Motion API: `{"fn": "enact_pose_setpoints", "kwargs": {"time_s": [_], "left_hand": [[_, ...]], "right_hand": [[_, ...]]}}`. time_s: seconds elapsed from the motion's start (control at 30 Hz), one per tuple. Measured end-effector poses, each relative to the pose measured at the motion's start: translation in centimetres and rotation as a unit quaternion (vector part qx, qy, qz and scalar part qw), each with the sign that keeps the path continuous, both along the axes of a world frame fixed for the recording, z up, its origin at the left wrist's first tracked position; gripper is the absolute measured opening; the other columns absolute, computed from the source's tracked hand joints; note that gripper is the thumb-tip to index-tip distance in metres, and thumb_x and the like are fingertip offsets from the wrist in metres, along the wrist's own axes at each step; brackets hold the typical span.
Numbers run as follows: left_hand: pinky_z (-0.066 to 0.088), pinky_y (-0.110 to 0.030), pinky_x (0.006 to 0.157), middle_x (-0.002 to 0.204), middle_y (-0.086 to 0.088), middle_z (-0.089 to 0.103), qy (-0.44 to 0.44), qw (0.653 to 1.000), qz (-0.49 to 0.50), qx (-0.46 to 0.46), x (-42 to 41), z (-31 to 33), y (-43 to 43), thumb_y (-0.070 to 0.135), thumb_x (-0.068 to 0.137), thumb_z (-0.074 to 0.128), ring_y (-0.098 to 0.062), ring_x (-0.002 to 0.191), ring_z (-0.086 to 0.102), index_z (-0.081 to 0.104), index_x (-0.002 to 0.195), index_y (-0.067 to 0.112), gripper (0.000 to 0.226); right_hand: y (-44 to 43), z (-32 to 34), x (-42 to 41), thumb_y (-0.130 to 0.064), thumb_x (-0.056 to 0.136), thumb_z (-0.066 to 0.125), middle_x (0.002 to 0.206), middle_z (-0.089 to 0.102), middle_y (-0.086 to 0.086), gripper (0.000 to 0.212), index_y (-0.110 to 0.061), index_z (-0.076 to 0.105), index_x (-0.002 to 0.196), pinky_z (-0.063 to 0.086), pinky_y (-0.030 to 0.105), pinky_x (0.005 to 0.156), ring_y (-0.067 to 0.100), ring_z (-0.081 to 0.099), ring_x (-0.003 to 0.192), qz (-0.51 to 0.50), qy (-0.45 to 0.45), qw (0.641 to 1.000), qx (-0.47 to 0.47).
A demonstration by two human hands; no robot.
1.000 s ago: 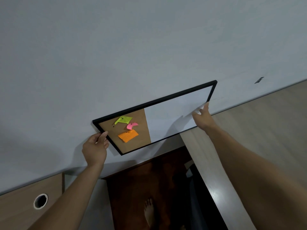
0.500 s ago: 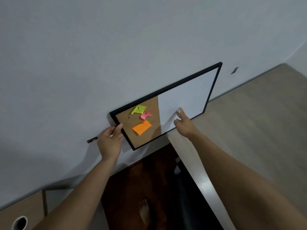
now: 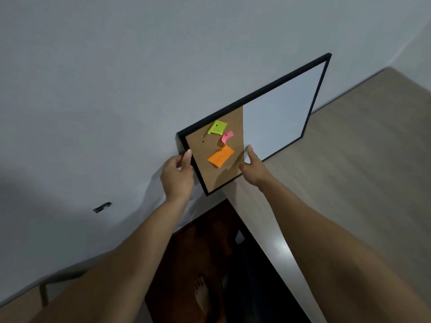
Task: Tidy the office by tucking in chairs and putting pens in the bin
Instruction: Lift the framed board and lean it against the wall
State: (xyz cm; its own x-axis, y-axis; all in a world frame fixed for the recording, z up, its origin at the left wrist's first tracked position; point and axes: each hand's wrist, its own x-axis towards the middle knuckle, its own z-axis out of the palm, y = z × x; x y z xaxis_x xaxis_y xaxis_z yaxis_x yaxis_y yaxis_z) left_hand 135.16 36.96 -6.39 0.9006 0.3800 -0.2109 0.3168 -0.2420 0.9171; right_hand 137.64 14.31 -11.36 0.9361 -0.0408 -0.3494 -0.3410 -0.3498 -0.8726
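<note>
No pen, chair or bin is in view. A black-framed board (image 3: 279,117), part cork and part whiteboard, leans tilted against the grey wall with its lower edge at the back of a light wooden desk (image 3: 349,173). Green (image 3: 217,127), pink (image 3: 227,137) and orange (image 3: 220,156) notes are pinned to the cork. My left hand (image 3: 177,173) grips the frame's left edge, thumb on the front. My right hand (image 3: 253,167) holds the bottom edge where cork meets whiteboard, with its fingers hidden behind the board.
A dark wooden floor with my bare foot (image 3: 201,294) shows in the gap between the right desk and a second desk (image 3: 18,306) at lower left. A dark scuff (image 3: 102,207) marks the wall. Something dark and unclear sits under the right desk's edge.
The board has shifted right along the wall and now tilts more steeply. My right hand slid left along the bottom edge from the whiteboard end to the cork part. My left hand kept its grip.
</note>
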Motion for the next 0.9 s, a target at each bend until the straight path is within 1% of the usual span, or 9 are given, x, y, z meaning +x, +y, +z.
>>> {"fn": "enact_pose_setpoints", "kwargs": {"time_s": [0.03,0.1,0.2,0.5,0.6,0.67,0.73,0.8,0.9], "left_hand": [[0.062,-0.053,0.083,0.073,-0.003,0.071,0.001,1.000,-0.007,0.000,0.4,0.0,-0.4,0.062,0.102,0.062,-0.037,0.085,0.075,0.063,0.073,0.024,0.048],[0.064,-0.052,0.084,0.076,-0.003,0.075,0.001,1.000,-0.017,-0.002,1.1,-0.3,-1.3,0.061,0.101,0.064,-0.033,0.084,0.077,0.067,0.075,0.027,0.043],[0.066,-0.052,0.092,0.087,-0.005,0.080,-0.003,1.000,-0.024,-0.006,2.3,-0.3,-2.3,0.054,0.102,0.068,-0.028,0.091,0.079,0.067,0.078,0.036,0.029],[0.066,-0.044,0.090,0.087,-0.003,0.078,-0.006,0.998,-0.062,0.028,4.5,-0.5,-4.4,0.044,0.105,0.067,-0.025,0.093,0.079,0.071,0.091,0.023,0.025],[0.060,-0.034,0.080,0.085,-0.005,0.077,0.000,0.997,-0.070,0.034,4.3,-0.4,-4.6,0.046,0.107,0.063,-0.027,0.092,0.078,0.075,0.093,0.014,0.036],[0.058,-0.039,0.077,0.086,-0.011,0.078,0.005,0.996,-0.081,0.041,4.1,-0.2,-4.6,0.049,0.108,0.060,-0.029,0.090,0.076,0.075,0.091,0.006,0.049],[0.054,-0.044,0.069,0.077,-0.007,0.072,0.019,0.993,-0.098,0.057,3.8,-0.2,-4.6,0.056,0.107,0.056,-0.024,0.075,0.069,0.069,0.081,0.010,0.055],[0.043,-0.031,0.059,0.066,0.004,0.057,0.039,0.989,-0.119,0.079,3.3,-0.3,-4.3,0.063,0.106,0.052,-0.013,0.063,0.053,0.058,0.072,0.020,0.056],[0.043,-0.025,0.063,0.077,0.006,0.061,0.071,0.984,-0.145,0.072,2.4,-0.3,-3.5,0.071,0.103,0.048,-0.010,0.074,0.058,0.065,0.087,0.020,0.056]], "right_hand": [[-0.4,0.1,0.3,-0.036,0.109,0.059,0.149,0.040,-0.020,0.074,-0.016,0.022,0.169,0.030,-0.011,0.096,-0.031,0.030,0.118,0.001,0.004,1.000,-0.001],[-1.3,0.4,1.0,-0.043,0.107,0.059,0.174,0.021,-0.008,0.083,-0.024,0.010,0.172,0.027,0.023,0.127,-0.002,0.018,0.156,0.000,0.025,1.000,0.001],[-2.3,0.0,2.1,-0.045,0.106,0.060,0.180,0.004,-0.003,0.092,-0.028,-0.003,0.171,0.020,0.045,0.135,0.020,0.006,0.167,-0.011,0.044,0.999,0.002],[-4.4,-0.7,4.0,-0.060,0.099,0.063,0.180,0.008,0.001,0.103,-0.031,-0.005,0.171,0.024,0.050,0.131,0.027,0.011,0.167,-0.029,0.059,0.998,-0.008],[-4.7,-0.7,4.1,-0.063,0.098,0.063,0.180,0.011,0.001,0.105,-0.032,-0.005,0.171,0.027,0.048,0.129,0.028,0.015,0.166,-0.032,0.066,0.997,-0.012],[-4.8,-0.6,3.9,-0.063,0.097,0.064,0.179,0.016,0.001,0.104,-0.032,-0.003,0.171,0.031,0.045,0.127,0.028,0.022,0.164,-0.033,0.071,0.997,-0.015],[-4.7,-0.5,3.3,-0.063,0.098,0.063,0.178,0.021,-0.001,0.101,-0.031,0.002,0.171,0.034,0.041,0.124,0.027,0.028,0.162,-0.030,0.069,0.997,-0.021],[-4.6,-0.4,2.5,-0.060,0.100,0.062,0.178,0.021,-0.002,0.097,-0.026,0.006,0.172,0.033,0.041,0.125,0.025,0.028,0.162,-0.034,0.070,0.997,-0.029],[-4.7,-0.2,0.9,-0.052,0.105,0.056,0.179,0.017,0.001,0.089,-0.017,0.009,0.172,0.029,0.043,0.131,0.025,0.026,0.164,-0.041,0.081,0.995,-0.051]]}}
